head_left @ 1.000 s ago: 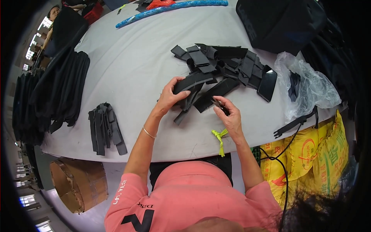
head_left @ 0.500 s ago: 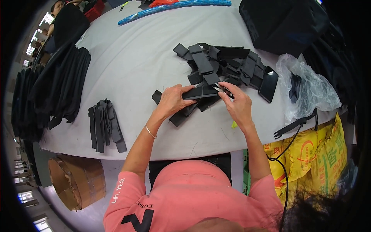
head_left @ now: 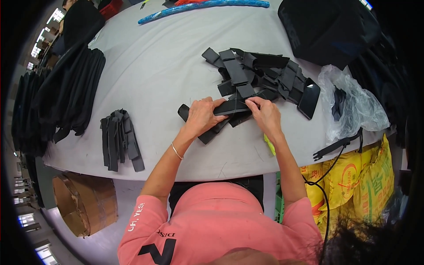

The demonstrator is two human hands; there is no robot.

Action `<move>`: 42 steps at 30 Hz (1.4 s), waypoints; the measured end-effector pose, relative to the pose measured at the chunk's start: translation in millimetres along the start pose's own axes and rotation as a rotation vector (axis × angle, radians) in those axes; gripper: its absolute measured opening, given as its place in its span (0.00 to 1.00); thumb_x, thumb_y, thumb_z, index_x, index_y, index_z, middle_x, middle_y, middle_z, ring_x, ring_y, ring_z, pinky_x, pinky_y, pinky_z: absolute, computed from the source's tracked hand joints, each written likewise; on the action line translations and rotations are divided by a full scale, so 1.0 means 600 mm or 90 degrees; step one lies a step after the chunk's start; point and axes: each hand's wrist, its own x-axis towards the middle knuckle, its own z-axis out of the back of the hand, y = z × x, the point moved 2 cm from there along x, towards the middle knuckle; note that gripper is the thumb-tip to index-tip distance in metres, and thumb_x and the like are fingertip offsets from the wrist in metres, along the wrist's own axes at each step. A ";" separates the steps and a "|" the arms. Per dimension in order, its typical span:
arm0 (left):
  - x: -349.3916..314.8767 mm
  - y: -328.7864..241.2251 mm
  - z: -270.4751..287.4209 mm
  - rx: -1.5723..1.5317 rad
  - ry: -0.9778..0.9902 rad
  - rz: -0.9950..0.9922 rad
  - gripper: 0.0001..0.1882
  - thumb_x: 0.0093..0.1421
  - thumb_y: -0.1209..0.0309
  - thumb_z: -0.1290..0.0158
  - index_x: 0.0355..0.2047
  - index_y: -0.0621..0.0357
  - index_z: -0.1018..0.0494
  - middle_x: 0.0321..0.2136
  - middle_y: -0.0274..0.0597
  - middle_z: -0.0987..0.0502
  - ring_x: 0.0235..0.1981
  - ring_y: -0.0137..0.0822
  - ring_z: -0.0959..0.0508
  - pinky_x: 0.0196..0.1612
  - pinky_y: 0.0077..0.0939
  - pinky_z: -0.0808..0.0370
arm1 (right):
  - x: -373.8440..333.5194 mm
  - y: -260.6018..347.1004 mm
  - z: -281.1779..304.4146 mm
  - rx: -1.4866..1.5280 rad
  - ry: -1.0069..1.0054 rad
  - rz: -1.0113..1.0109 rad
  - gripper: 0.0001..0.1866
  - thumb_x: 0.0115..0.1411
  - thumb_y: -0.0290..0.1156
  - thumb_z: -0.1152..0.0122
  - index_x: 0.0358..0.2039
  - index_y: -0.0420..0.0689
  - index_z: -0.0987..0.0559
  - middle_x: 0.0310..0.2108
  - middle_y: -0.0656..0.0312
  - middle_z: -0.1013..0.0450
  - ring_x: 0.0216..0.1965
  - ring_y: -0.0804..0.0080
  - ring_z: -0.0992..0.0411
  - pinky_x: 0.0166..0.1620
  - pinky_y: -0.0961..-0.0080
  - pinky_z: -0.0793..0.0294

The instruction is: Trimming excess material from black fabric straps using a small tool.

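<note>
Right of the strip pile (head_left: 238, 73): one phone (head_left: 309, 98), one plastic bag (head_left: 363, 110). Below it, the left hand (head_left: 203, 115) grips one strip (head_left: 230, 107); the right hand (head_left: 266, 115) pinches closed at its end.

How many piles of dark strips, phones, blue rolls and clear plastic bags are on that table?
Piles of dark strips: 2 (large pile, small pile; single strips overlap too much to count)
Phone: 1
Blue roll: 1
Clear plastic bag: 1
Total: 5
</note>
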 end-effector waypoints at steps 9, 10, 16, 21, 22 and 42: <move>-0.021 0.001 -0.034 0.033 -0.060 0.014 0.25 0.47 0.60 0.35 0.48 0.47 0.25 0.26 0.43 0.28 0.29 0.43 0.26 0.33 0.36 0.33 | 0.023 -0.002 -0.029 0.107 0.098 -0.023 0.17 0.59 0.44 0.44 0.33 0.43 0.17 0.17 0.62 0.28 0.21 0.70 0.30 0.29 0.72 0.32; -0.025 -0.001 -0.041 0.032 -0.060 0.013 0.25 0.47 0.60 0.35 0.48 0.47 0.25 0.26 0.43 0.28 0.29 0.43 0.26 0.33 0.36 0.33 | 0.025 -0.009 -0.034 0.106 0.097 -0.023 0.17 0.59 0.44 0.44 0.33 0.43 0.17 0.17 0.62 0.28 0.21 0.70 0.30 0.29 0.72 0.32; -0.039 -0.003 -0.063 0.069 -0.173 0.018 0.28 0.45 0.63 0.35 0.49 0.45 0.27 0.27 0.38 0.30 0.31 0.38 0.28 0.35 0.33 0.36 | 0.019 -0.011 -0.053 0.346 0.191 -0.021 0.17 0.59 0.44 0.43 0.34 0.43 0.17 0.16 0.68 0.31 0.20 0.79 0.35 0.27 0.77 0.35; -0.041 0.000 -0.067 0.065 -0.203 -0.002 0.30 0.42 0.65 0.33 0.49 0.45 0.27 0.28 0.37 0.31 0.32 0.37 0.28 0.36 0.33 0.37 | 0.016 -0.008 -0.043 0.179 0.095 0.032 0.16 0.59 0.44 0.43 0.37 0.44 0.18 0.22 0.62 0.24 0.23 0.72 0.29 0.30 0.74 0.32; -0.042 0.001 -0.066 0.065 -0.204 -0.001 0.30 0.42 0.65 0.33 0.49 0.45 0.27 0.28 0.37 0.31 0.32 0.37 0.28 0.36 0.33 0.37 | 0.016 -0.002 -0.040 0.179 0.096 0.033 0.16 0.59 0.44 0.43 0.37 0.44 0.18 0.22 0.62 0.24 0.23 0.72 0.29 0.30 0.74 0.32; -0.045 -0.011 -0.052 -0.026 -0.149 -0.170 0.28 0.40 0.64 0.39 0.46 0.48 0.26 0.28 0.38 0.31 0.32 0.37 0.30 0.37 0.32 0.37 | 0.082 -0.043 -0.013 0.271 -0.019 0.103 0.15 0.58 0.41 0.40 0.40 0.44 0.18 0.26 0.66 0.23 0.28 0.80 0.27 0.35 0.81 0.30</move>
